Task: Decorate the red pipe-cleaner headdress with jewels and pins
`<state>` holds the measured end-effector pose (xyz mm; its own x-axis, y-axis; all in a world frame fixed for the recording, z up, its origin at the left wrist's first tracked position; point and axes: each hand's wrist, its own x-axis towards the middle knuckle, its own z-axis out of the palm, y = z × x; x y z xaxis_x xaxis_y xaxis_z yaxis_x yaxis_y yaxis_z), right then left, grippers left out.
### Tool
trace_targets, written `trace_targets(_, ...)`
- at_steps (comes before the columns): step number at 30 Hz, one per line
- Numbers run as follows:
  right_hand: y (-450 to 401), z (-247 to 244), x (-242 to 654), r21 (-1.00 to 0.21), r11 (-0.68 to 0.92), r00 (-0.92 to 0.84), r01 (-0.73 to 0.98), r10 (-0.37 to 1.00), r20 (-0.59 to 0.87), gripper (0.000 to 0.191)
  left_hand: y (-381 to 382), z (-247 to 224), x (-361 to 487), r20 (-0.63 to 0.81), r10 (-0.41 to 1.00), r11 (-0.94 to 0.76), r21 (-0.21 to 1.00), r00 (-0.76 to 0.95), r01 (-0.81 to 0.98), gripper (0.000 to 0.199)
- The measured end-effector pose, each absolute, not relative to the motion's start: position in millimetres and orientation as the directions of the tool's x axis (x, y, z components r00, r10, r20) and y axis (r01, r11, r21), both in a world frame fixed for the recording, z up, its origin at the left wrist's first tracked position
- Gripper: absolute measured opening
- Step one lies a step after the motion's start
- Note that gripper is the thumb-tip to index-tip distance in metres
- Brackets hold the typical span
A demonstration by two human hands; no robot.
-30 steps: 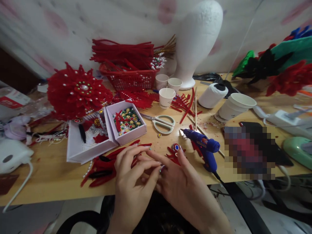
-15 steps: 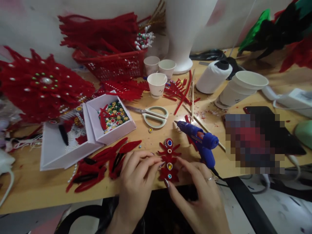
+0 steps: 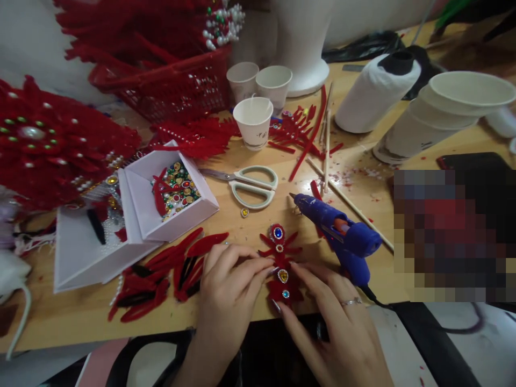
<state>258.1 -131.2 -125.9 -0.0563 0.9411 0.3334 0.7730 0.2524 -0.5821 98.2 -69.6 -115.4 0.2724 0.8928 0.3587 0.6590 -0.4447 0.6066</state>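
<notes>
A red fuzzy ornament [image 3: 297, 293] set with jewels lies near the table's front edge. Its upper part carries a blue gem [image 3: 278, 233] and a small red one; a yellow gem [image 3: 282, 276] and a light-blue gem [image 3: 286, 294] sit on the lower part. My left hand [image 3: 236, 287] is closed, thumb and fingertips pinched at the ornament's left side near its middle. With forefinger at its right edge and thumb by the lower left, my right hand [image 3: 336, 317] grips the lower part. A blue glue gun [image 3: 342, 226] lies just beyond my right hand.
Scissors [image 3: 253, 185] and a loose yellow gem [image 3: 244, 213] lie ahead. At left stand a white box [image 3: 177, 215] of beads and red strips with black clips [image 3: 157, 279]. Behind are paper cups [image 3: 253, 121], a thread cone [image 3: 374, 97], a red basket [image 3: 169, 80] and, at right, a phone [image 3: 484, 183].
The view has shifted closer and slightly turned. The ornament's lower part sits a little further right relative to its upper part. Both hands stay at the ornament, nearly unmoved.
</notes>
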Motion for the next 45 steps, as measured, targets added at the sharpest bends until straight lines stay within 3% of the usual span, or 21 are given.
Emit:
trace_targets(22, -130, -129, 263, -0.622, 0.274, -0.045, 0.733, 0.932, 0.359, 0.030, -68, -104, 97, 0.300, 0.914, -0.405, 0.604, 0.275, 0.686, 0.015)
trace_targets(30, -131, -129, 261, -0.629, 0.283, -0.031, 0.724, 0.924, 0.380, 0.029, -68, -102, 76, 0.388, 0.888, -0.382, 0.325, 0.247, 0.865, 0.016)
trace_targets(33, -132, -130, 261, -0.639, 0.301, -0.041, 0.708, 0.921, 0.388, 0.029, -66, -107, 72, 0.373, 0.895, -0.365, 0.295, 0.245, 0.883, 0.013)
trace_targets(45, -132, -130, 258, -0.583, 0.316, -0.100, 0.748, 0.923, 0.372, 0.029, -72, -98, 83, 0.366, 0.901, -0.389, 0.450, 0.232, 0.804, 0.011)
